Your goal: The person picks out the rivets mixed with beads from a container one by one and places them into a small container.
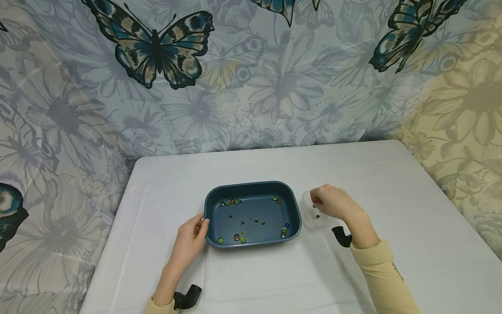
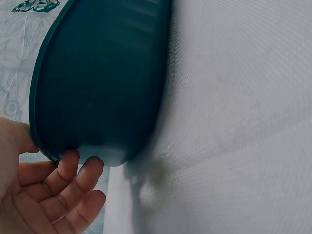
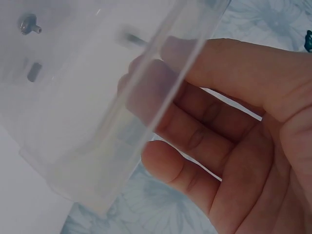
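A dark blue tray [image 1: 252, 209] holds several glass marbles in green, amber and blue, plus several small metal bits. At its left end my left hand [image 1: 189, 235] pinches the rim, thumb on one side and fingers on the other. My right hand [image 1: 335, 203] reaches over the wall of a clear plastic container [image 3: 92, 161] beside the tray. Thumb and forefinger tips come together inside it at a small, blurred dark metal piece [image 3: 132, 39]. A silvery piece with a stem [image 3: 29, 23] and a short cylindrical piece [image 3: 34, 72] lie farther in.
A white cloth [image 1: 255, 279] covers the table under both containers. Behind it hangs a fabric backdrop [image 1: 282, 96] with flowers and butterflies. Black wrist mounts [image 1: 188, 297] are strapped to both forearms.
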`<state>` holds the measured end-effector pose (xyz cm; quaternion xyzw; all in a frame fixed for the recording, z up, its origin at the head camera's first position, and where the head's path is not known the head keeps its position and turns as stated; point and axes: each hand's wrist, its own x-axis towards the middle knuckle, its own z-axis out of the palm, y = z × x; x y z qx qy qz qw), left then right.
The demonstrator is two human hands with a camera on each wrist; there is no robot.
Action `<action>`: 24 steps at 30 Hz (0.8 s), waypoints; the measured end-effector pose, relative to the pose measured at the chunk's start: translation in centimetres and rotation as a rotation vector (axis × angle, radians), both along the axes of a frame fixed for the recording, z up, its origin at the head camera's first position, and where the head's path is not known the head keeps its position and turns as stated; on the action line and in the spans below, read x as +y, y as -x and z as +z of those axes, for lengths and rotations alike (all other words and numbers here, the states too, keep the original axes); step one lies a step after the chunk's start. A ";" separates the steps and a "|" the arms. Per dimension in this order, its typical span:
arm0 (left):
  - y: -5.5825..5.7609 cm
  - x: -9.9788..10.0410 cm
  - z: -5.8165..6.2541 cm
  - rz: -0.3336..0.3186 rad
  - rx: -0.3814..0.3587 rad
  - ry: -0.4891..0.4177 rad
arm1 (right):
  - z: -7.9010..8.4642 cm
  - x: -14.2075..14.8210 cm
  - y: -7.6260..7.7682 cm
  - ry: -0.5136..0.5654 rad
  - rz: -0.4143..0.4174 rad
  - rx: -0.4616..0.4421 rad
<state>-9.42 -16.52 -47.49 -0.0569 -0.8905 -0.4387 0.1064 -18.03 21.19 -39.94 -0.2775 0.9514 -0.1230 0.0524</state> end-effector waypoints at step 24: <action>0.1 0.1 0.1 0.009 0.004 0.003 | 0.4 -0.1 0.0 -0.019 -0.006 0.022</action>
